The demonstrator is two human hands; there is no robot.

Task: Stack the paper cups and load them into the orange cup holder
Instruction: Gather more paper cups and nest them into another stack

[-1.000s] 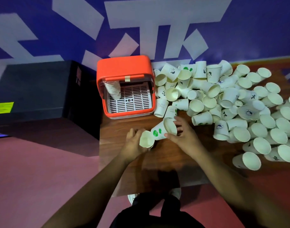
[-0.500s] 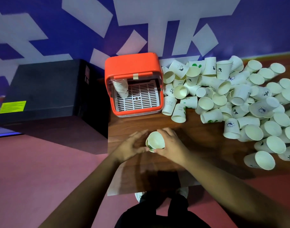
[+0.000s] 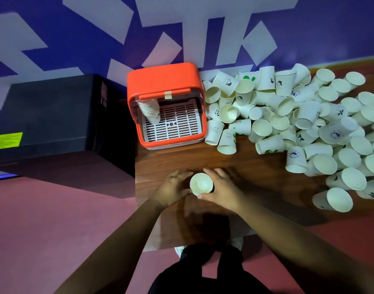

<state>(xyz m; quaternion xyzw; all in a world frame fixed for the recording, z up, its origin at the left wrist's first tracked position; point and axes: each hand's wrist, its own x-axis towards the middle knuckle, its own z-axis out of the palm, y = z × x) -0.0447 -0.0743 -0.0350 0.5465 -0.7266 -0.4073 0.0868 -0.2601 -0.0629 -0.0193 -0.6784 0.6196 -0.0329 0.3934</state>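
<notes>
Both hands, left hand (image 3: pixel 173 188) and right hand (image 3: pixel 221 188), are curling around an upright white paper cup (image 3: pixel 201 184) at lower centre, needing square rims before loading the orange plastic cup holder (image 3: pixel 163 81) above.

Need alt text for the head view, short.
Both hands, left hand and right hand, hold an upright paper cup over a wooden table. Behind stands an orange holder containing a stack; a pile lies to the right.

Cups (image 3: pixel 201 184) now nested, upright
</notes>
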